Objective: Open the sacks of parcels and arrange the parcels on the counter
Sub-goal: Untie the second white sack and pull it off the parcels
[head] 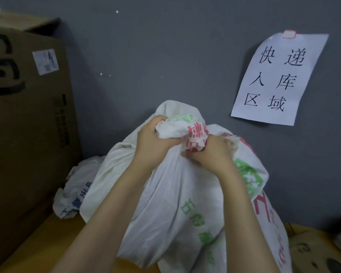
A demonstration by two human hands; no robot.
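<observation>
though crumpled, white sack [165, 194] (red-green print)

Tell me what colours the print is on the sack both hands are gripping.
Green and red lettering on the white sack, clearest in the head view.

The paper sign [278, 79] on the far-right wall reads "快递 入库 区域" in black. Green and red print on the sack [165, 194] is creased and unreadable. The box label [45, 61] at left is blurred.
</observation>
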